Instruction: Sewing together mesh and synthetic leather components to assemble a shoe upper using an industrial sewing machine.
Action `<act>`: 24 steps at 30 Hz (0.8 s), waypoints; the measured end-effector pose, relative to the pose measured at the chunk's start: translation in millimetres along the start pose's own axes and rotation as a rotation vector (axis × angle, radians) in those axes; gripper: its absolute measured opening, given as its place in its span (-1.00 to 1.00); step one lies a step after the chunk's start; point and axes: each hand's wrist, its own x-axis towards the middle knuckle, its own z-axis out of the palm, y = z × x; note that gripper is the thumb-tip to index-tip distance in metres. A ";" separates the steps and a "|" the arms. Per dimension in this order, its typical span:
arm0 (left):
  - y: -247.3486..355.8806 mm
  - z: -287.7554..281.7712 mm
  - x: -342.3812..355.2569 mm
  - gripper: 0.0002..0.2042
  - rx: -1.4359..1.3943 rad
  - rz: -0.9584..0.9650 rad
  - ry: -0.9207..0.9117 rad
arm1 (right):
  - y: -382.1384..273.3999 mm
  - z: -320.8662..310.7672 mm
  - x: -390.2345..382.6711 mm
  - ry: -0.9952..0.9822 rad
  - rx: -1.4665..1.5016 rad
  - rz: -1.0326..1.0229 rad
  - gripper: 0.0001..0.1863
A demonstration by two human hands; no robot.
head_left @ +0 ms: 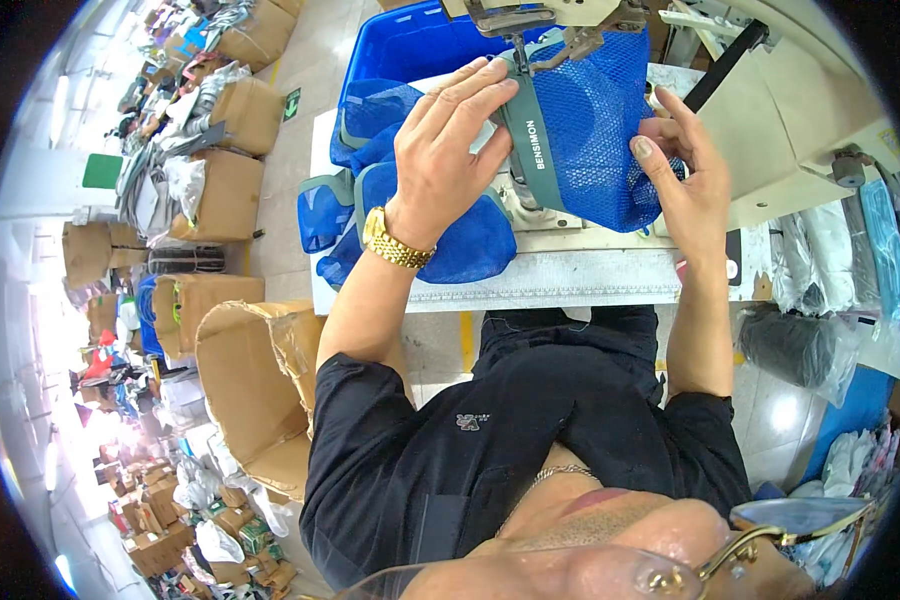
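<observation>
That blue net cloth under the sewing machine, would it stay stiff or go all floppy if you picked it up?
Probably floppy: the blue net cloth bends and bunches between the left hand and the right hand, and more of it slumps in folds on the table. It is likely light too, being open mesh. The grey strap sewn on looks a bit firmer.

Light: bright, even, overhead indoor; colours strong.
Glare: blown-out white along left rim, on floor and boxes there; sheen on pale floor tiles lower right.
Shadows: soft, faint; dark patch under table edge [530, 290].
Focus: centre sharp, blue mesh fabric [590, 120] weave clear.
Blur: bottom edge soft, glasses frame [770, 535] v. close, out of focus.
Distortion: heavy fisheye; table edge bows, black corners outside img circle.
</observation>
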 end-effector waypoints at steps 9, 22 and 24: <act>-2.2 3.1 -4.4 -0.64 0.019 0.026 0.033 | -12.6 18.6 -4.4 -0.048 0.080 0.038 -0.24; -7.1 7.6 -6.4 -0.65 0.002 0.025 0.076 | -20.0 28.3 -9.9 -0.035 -0.046 -0.079 -0.36; -7.7 8.2 -5.5 -0.65 -0.003 0.028 0.081 | -19.8 29.1 -8.9 -0.027 -0.017 -0.099 -0.39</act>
